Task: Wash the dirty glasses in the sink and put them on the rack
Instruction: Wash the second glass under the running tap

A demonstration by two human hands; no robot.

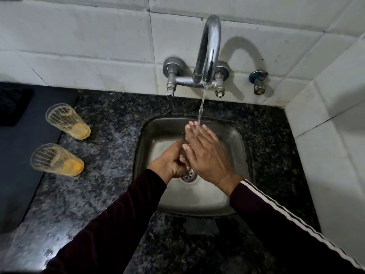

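Left grip [173, 161] curled around clear glass [186, 150], flat right grip [205, 153] against it, steel sink [239, 151].

Right hand [205, 155] flat over left hand [173, 161], left fingers seemingly curled.

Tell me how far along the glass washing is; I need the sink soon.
Nothing looks finished: no rack or clean glass is in view. In hand: the left hand and right hand rub together under the running tap. Left: both dirty glasses wait on the counter.
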